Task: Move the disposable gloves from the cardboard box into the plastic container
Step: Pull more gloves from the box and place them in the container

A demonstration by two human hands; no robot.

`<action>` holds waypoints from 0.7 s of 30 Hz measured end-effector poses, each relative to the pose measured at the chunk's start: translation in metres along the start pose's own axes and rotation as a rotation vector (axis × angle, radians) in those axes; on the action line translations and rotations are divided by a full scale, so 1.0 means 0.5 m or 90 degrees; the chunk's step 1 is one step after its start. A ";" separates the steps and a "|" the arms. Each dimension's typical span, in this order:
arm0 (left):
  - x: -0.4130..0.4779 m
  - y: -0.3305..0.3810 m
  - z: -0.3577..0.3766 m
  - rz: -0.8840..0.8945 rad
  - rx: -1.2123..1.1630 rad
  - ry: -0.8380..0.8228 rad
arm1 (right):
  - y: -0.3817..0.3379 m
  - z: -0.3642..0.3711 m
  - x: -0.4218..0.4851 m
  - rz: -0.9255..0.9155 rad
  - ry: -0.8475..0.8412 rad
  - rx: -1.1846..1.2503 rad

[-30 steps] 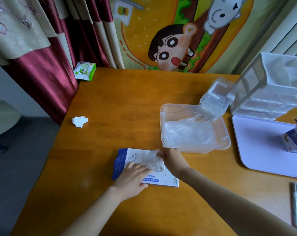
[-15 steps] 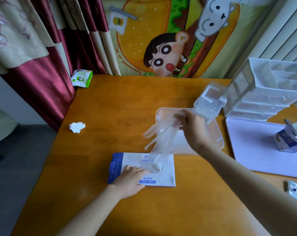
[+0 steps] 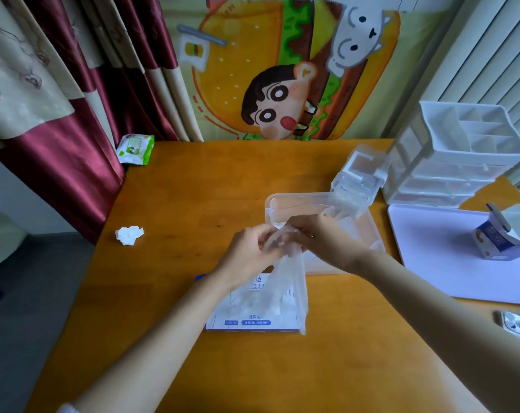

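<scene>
Wooden table (image 3: pixel 181 192) beneath a cartoon wall hanging (image 3: pixel 282 70): left hand (image 3: pixel 247 251) and right hand (image 3: pixel 324 242) together pinch a clear disposable glove (image 3: pixel 291 281), which hangs above the cardboard box (image 3: pixel 226 318), just before the open plastic container (image 3: pixel 294 198).

**Left hand (image 3: pixel 247 251) leaves box (image 3: pixel 252 320), joins right hand (image 3: pixel 321 239) on glove (image 3: pixel 288 281)**

The left hand has lifted off the box and moved toward 12 o'clock to meet the right hand. The right hand has drawn back toward 7 o'clock, from over the container (image 3: pixel 297 199) to its near-left corner. Both now pinch the bunched top of the glove, which hangs toward 6 o'clock over the box instead of slanting off toward 7 o'clock.
</scene>
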State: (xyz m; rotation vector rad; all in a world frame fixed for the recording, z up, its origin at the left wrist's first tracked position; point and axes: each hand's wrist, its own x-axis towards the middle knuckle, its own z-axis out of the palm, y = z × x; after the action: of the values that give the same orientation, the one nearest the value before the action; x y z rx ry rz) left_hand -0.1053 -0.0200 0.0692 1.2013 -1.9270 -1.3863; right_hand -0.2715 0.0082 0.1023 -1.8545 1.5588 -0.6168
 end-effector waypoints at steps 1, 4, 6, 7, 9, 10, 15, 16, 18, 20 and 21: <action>0.004 0.003 0.003 0.005 -0.020 0.018 | 0.000 0.001 -0.001 0.021 0.032 0.060; 0.015 -0.006 0.004 -0.037 -0.024 0.077 | 0.002 0.004 -0.021 0.101 0.134 0.191; 0.019 -0.009 0.003 -0.076 -0.028 0.111 | 0.001 0.021 -0.049 0.143 0.088 0.148; 0.020 -0.011 0.005 -0.096 -0.045 0.121 | -0.003 0.036 -0.062 0.160 0.044 0.076; 0.025 -0.016 0.012 -0.131 -0.060 0.118 | 0.009 0.071 -0.074 0.174 0.010 -0.080; 0.027 -0.018 0.015 -0.146 -0.055 0.108 | 0.024 0.081 -0.072 0.179 0.032 -0.114; 0.023 -0.050 -0.001 -0.206 -0.103 0.068 | 0.084 0.035 -0.039 0.210 0.164 -0.011; 0.022 -0.056 -0.006 -0.214 -0.089 0.041 | 0.094 0.021 -0.034 0.203 0.164 -0.012; 0.028 -0.068 -0.014 -0.225 -0.015 -0.008 | 0.098 -0.007 -0.027 0.187 0.149 -0.039; 0.043 -0.067 -0.021 -0.217 0.066 -0.038 | 0.099 -0.034 -0.017 0.146 0.107 -0.111; 0.058 -0.061 -0.023 -0.199 0.095 -0.051 | 0.096 -0.048 -0.009 0.122 0.078 -0.155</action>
State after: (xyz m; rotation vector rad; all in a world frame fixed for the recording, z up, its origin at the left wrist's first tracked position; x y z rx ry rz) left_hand -0.0994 -0.0536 0.0420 1.5965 -1.9897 -1.4837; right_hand -0.3222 0.0039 0.0843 -1.8379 1.9400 -0.4779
